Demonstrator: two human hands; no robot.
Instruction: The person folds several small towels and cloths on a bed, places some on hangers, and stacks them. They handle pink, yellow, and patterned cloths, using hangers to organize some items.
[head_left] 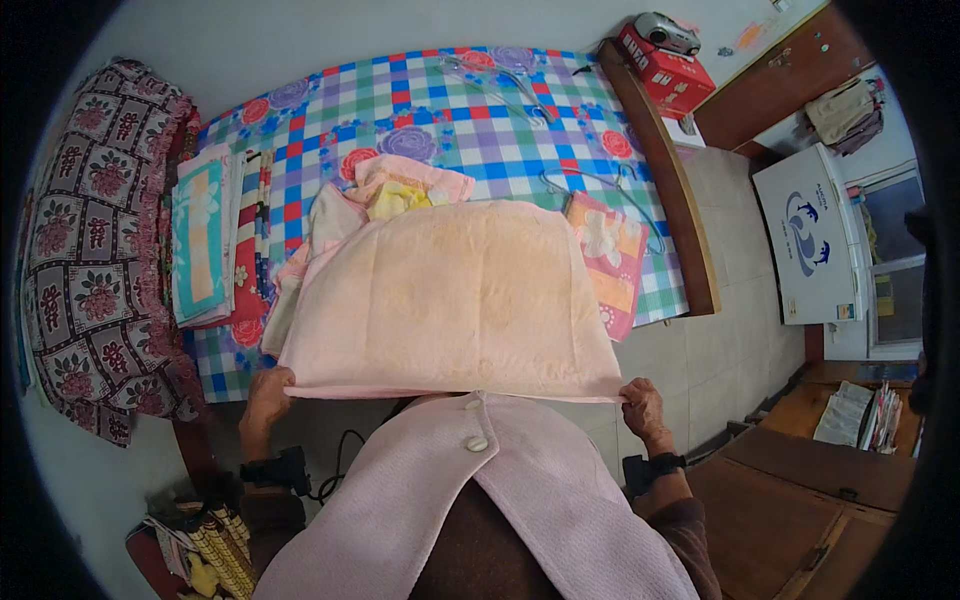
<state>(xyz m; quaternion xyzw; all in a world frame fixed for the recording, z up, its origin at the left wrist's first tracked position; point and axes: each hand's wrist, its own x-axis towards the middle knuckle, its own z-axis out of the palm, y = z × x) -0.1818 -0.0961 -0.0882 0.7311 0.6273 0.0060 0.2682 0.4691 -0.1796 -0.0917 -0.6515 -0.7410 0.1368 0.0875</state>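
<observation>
A pale pink towel [480,290] with faint yellowish patches is spread over the near side of the bed, its near edge pulled straight. My left hand [266,402] is closed on the near left corner. At the near right corner, my right hand [643,408] pinches the cloth. Beyond the towel's far left side lies a crumpled pink and yellow cloth [405,190], partly hidden beneath it. A folded pink and orange towel [612,265] with a pale flower lies to the right, partly covered too.
A checked, rose-printed sheet [400,100] covers the bed, with wire hangers lying on it. Folded cloths [200,240] are stacked at left, beside a dark patterned covered pile [100,230]. A wooden bed board [655,170] edges the right; beyond stand a red box [668,80] and white appliance [810,240].
</observation>
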